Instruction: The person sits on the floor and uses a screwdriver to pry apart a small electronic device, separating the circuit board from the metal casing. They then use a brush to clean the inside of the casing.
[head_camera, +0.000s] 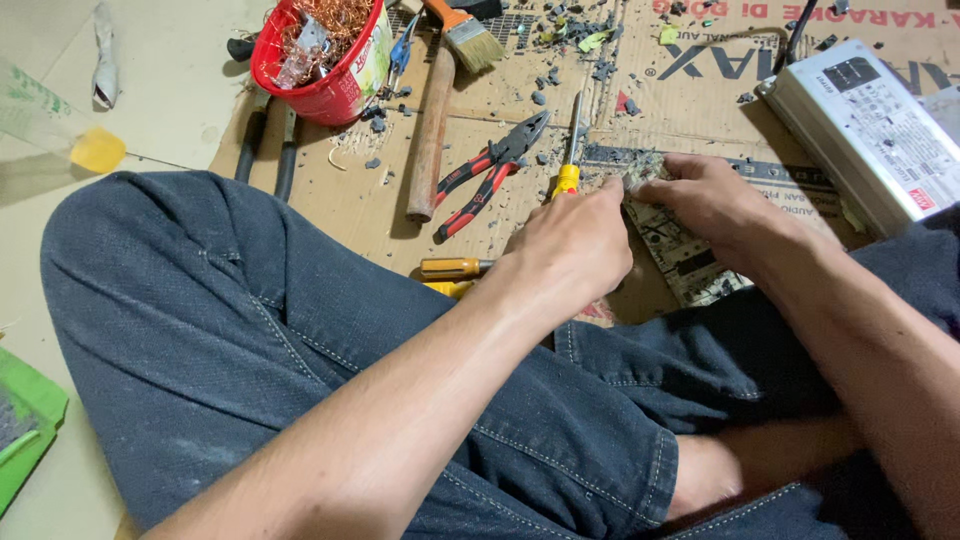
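Cardboard (400, 200) lies flattened under everything I work on. My left hand (570, 245) is closed at the fingertips on the near edge of a dusty circuit board (680, 255), and my right hand (715, 205) presses down on the same board from the far side, fingers curled over its top; whether those fingers actually pinch it I cannot tell. Just beyond my left fingertips sits a yellow-handled screwdriver (570, 150), with red-handled pliers (490, 175) beside it and a wooden hammer (432, 130) further out. Past my right hand rests a grey metal power supply box (865, 130). Beyond the hammer stands a red tub (320, 95) of copper wire.
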